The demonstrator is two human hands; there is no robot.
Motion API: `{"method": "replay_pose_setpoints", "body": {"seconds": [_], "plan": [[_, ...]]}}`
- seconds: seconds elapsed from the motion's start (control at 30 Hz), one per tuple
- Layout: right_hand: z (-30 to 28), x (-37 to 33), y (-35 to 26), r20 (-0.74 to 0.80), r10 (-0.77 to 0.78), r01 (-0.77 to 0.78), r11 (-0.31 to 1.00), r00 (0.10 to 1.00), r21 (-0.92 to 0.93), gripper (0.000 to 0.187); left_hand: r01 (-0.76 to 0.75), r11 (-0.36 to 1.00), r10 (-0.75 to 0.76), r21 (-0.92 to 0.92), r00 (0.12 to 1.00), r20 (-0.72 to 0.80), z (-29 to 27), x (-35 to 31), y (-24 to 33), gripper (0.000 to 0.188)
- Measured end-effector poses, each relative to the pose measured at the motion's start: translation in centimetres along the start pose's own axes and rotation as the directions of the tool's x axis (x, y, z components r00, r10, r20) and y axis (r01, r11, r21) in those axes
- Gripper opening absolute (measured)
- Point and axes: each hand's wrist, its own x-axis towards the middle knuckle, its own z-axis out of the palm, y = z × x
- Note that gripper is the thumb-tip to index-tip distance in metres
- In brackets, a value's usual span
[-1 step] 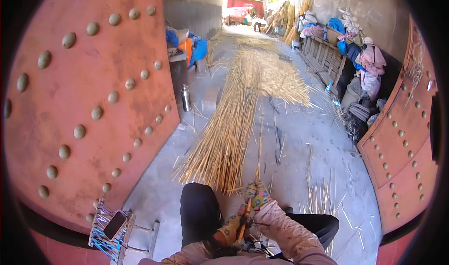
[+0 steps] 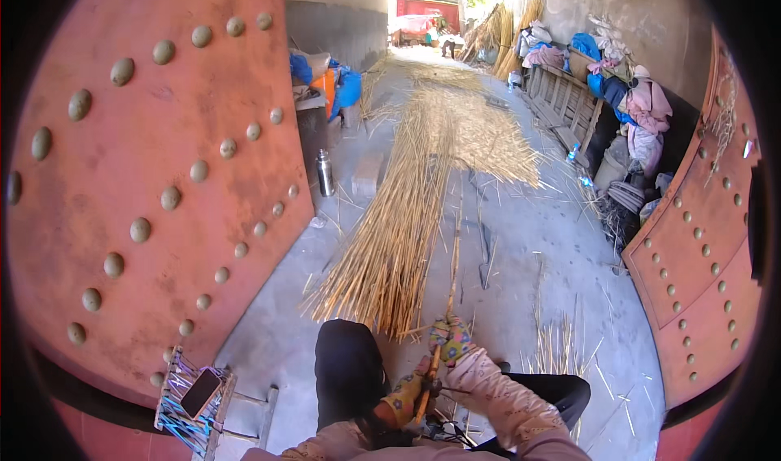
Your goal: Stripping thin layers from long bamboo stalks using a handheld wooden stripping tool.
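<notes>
A: Where's the stalk point(image 2: 454, 274), and how's it held?
B: Between the legs point(image 2: 348, 363), pointing forward. Right hand point(image 2: 452, 339) is wrapped round it; left hand point(image 2: 404, 399) is at it lower down, can't tell if gripping. I'd keep it straight, clear of the pile point(image 2: 386, 249).

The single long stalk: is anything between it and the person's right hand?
Nothing visible but a glove: the right hand is closed around the stalk. The thick bundle lies to the left, not between them.
</notes>
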Motion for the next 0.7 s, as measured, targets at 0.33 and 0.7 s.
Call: {"method": "replay_pose_setpoints", "body": {"seconds": [0.33, 0.7], "plan": [[-4.5, 4.5, -8.9, -0.145, -0.310, 0.293, 0.948, 0.940, -0.124, 0.027, -0.033, 0.976, 0.055, 0.217, 0.994, -0.096, 4.6, -1.3, -0.9, 0.038], [-4.4, 0.0, -10.9, -0.069, -0.372, 0.376, 0.925, 0.926, 0.057, 0.023, 0.055, 0.985, -0.063, 0.161, 0.997, 0.047, 6.9, -1.4, -0.9, 0.043]]}}
